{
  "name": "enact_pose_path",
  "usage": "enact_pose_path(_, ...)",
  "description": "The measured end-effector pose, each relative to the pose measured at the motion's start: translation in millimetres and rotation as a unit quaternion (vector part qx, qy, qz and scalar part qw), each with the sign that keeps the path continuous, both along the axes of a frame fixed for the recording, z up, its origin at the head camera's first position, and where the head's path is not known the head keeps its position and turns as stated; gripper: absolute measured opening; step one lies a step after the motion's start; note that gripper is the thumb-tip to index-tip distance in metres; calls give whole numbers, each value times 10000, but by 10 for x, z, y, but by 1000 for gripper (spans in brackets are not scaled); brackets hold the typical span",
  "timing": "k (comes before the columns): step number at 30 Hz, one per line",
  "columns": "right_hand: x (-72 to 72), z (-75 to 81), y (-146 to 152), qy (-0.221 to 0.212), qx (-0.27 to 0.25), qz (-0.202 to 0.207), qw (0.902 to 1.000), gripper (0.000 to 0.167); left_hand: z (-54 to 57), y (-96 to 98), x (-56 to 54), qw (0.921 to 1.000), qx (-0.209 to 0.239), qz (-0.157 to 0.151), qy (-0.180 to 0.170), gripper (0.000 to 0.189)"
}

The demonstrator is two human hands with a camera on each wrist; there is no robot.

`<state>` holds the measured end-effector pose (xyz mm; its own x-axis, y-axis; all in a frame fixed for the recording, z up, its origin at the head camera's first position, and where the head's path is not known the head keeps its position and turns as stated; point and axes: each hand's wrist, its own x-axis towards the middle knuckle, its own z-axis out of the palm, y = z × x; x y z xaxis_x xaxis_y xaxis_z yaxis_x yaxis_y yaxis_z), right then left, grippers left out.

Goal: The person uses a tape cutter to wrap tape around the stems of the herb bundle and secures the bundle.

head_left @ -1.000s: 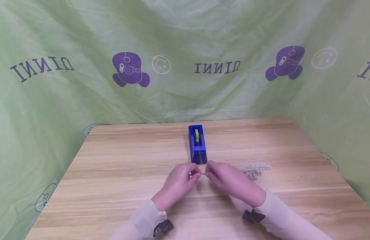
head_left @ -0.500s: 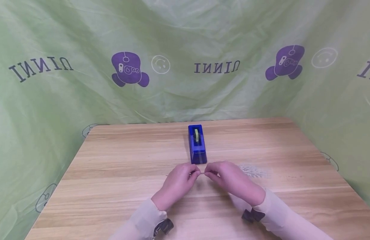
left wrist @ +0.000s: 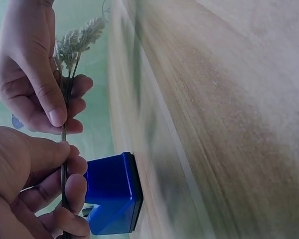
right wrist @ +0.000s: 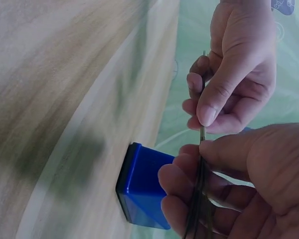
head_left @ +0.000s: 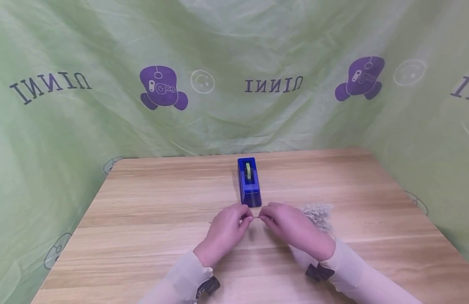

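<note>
A thin bunch of dried flowers has pale, fluffy heads [head_left: 319, 216] beyond my right hand and dark stems [left wrist: 65, 186] running through both hands. My left hand [head_left: 226, 226] pinches the stems between thumb and fingers toward their bare end. Close beside it, my right hand [head_left: 293, 226] pinches them nearer the heads. Only a short piece of stem shows between the two sets of fingertips, with a paler band [right wrist: 203, 133] on it in the right wrist view. The bunch is held above the table, roughly crosswise.
Just beyond the hands stands a blue tape dispenser [head_left: 250, 188] with a roll of tape [head_left: 248, 171] in it. The wooden table [head_left: 162, 190] ends at a green printed curtain [head_left: 226, 126] at the back and sides.
The flower heads have turned and shifted, blurred half a second ago and bunched closer to the right hand now. Both hands keep nearly the same place, still pinching the stems.
</note>
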<state>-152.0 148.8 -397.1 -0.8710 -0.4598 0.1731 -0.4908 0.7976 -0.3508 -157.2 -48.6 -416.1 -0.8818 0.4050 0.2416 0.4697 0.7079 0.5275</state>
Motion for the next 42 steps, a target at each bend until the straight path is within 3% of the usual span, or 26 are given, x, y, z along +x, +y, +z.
enact_pose_path(13, -10, -6, 42, 67, -228, -72, 9997, 5, 1, 7, -22, 9996, -141, -215, 77, 13)
enact_pose_path(23, -36, -12, 4, -184, -247, -213, 9993, 4, 6, 16, -44, 10000, -2, -87, 13, 7)
enact_pose_path(29, -39, -28, 17, 86, -91, -79, 9999, 7, -12, 11, -44, 10000, 48, -4, 38, 6)
enact_pose_path(42, -54, -25, 9, 137, -192, -150, 9996, 4, 60, -14, -91, 9993, -134, -211, -290, 17)
